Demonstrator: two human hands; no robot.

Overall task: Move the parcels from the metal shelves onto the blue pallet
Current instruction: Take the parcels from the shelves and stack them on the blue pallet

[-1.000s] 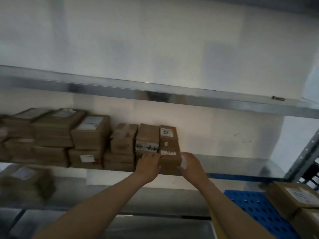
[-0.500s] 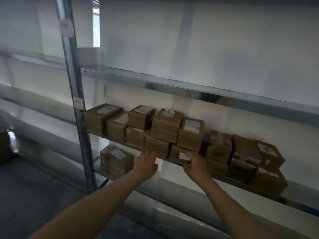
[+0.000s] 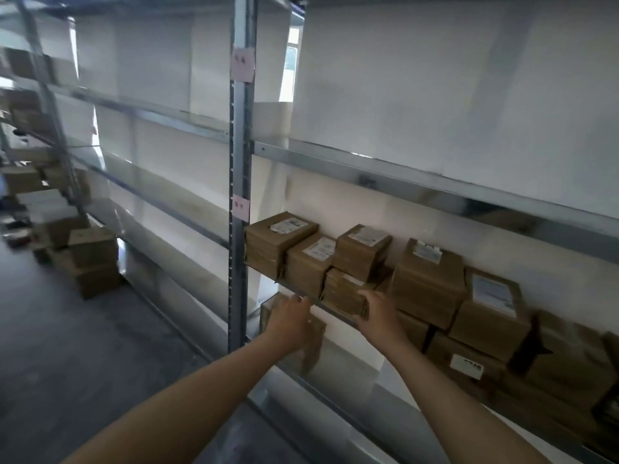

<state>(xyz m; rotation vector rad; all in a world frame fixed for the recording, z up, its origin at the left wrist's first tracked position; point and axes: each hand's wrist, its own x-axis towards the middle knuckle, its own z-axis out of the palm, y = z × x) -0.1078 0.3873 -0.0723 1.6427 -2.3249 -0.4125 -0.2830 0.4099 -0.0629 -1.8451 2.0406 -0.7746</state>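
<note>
Brown cardboard parcels with white labels stand stacked in a row on the middle metal shelf [image 3: 338, 314]. The leftmost parcel [image 3: 278, 242] sits beside the upright post. A small low parcel [image 3: 343, 291] lies under another parcel [image 3: 363, 251], with a bigger parcel [image 3: 427, 279] to its right. My right hand [image 3: 378, 316] touches the front right corner of the small low parcel, fingers stretched out. My left hand [image 3: 289, 321] hovers just below the shelf edge, fingers relaxed and holding nothing. The blue pallet is out of view.
A grey upright post [image 3: 239, 195] stands just left of my hands. One parcel [image 3: 313, 333] sits on the lower shelf behind my left hand. Cardboard boxes [image 3: 93, 259] are piled on the floor at the left. The upper shelf beam [image 3: 435, 185] runs overhead.
The view has swung left along the shelf and the blue pallet has left the frame. Both hands moved from the right-end parcels to the group next to the post.
</note>
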